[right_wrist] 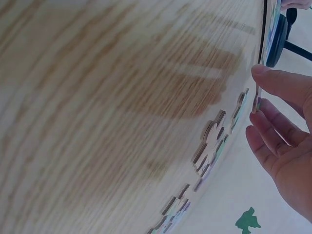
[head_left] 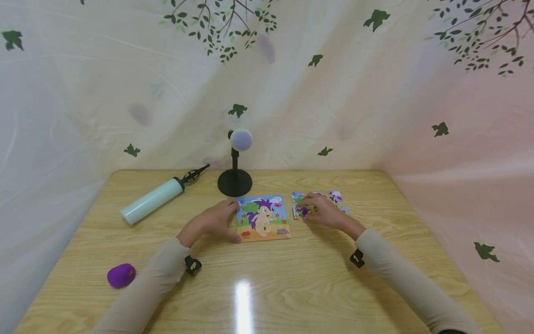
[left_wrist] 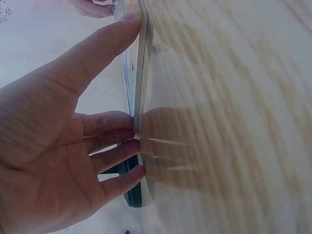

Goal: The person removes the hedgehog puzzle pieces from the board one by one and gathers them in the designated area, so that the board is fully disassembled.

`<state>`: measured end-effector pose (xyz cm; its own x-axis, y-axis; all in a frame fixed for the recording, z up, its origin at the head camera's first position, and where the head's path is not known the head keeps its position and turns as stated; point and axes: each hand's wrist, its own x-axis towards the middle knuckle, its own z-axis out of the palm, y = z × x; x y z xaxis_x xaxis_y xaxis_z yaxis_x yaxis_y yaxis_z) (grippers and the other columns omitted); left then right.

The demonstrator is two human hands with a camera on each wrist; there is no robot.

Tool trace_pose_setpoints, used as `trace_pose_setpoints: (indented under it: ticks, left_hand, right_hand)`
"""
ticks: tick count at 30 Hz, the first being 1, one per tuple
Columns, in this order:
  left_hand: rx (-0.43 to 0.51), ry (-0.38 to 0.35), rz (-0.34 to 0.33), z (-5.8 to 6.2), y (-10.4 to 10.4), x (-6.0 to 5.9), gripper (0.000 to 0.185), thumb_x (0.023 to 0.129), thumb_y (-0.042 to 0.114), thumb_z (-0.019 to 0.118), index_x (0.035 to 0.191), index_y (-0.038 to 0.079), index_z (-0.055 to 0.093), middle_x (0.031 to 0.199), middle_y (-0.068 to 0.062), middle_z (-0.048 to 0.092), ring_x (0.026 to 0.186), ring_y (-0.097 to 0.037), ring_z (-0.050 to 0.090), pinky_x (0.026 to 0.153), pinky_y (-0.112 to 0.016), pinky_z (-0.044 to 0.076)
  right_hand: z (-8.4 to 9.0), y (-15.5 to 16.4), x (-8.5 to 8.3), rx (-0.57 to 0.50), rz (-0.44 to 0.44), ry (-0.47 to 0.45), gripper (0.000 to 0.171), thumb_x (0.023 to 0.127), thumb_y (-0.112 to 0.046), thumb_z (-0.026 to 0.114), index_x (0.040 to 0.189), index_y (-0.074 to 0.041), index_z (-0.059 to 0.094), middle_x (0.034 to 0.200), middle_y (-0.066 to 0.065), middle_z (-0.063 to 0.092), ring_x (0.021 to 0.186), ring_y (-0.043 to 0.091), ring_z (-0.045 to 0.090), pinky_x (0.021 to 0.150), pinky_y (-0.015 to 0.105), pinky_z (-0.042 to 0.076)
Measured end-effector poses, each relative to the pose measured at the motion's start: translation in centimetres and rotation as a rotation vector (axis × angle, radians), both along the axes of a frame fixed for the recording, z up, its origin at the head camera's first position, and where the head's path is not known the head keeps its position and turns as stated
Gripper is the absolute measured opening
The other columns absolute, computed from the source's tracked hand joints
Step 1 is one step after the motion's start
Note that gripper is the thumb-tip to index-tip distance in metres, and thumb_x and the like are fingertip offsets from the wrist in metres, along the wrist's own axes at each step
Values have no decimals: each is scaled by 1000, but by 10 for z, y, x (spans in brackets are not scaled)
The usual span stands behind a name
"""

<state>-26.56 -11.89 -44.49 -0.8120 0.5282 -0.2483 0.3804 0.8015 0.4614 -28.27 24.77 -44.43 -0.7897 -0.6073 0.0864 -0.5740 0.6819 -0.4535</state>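
Now, left hand (head_left: pixel 213 220): rests relaxed against the left edge of the hedgehog puzzle board (head_left: pixel 263 226)
Right hand (head_left: pixel 324 211): pinches a puzzle piece (right_wrist: pixel 257 101)
Puzzle board: lies on the worktop (head_left: pixel 300 287), between both hands

Head cam: high on the near side, facing far and down, widest and most distant of the three. Gets the tabletop (head_left: pixel 292 283) out to its far edge, plus the backdrop (head_left: pixel 283 111). Left wrist cam: close and low, skimming the wood toward the far side, rolled so the table stands nearly vertical; left hand (left_wrist: pixel 53 141) big in frame. Right wrist cam: also close, low, facing far, rolled the opposite way, on the right hand (right_wrist: pixel 287 131) and puzzle pieces (right_wrist: pixel 212 141). Head and left wrist overlap at the puzzle board (head_left: pixel 263 220); head and right wrist, at the pieces.
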Motion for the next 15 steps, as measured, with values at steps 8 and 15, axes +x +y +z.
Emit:
trace_pose_setpoints:
  ticks: [8, 15]
  left_hand:
    - [-2, 9, -7, 0, 0, 0, 101, 77, 54, 85, 151, 1, 41, 165, -23, 27, 152, -41, 30, 123, -57, 32]
    - [-6, 3, 2, 0, 0, 0, 101, 77, 54, 85, 152, 2, 40, 165, -22, 27, 152, -41, 30, 123, -57, 32]
  right_hand:
    - [0, 2, -5, -3, 16, -39, 35, 89, -4, 76, 124, -1, 70, 122, 16, 65, 100, 26, 64, 80, 43, 58]
    - [0, 5, -8, -14, 30, -72, 23, 88, -2, 76, 111, -5, 75, 117, 14, 66, 98, 25, 64, 82, 44, 59]
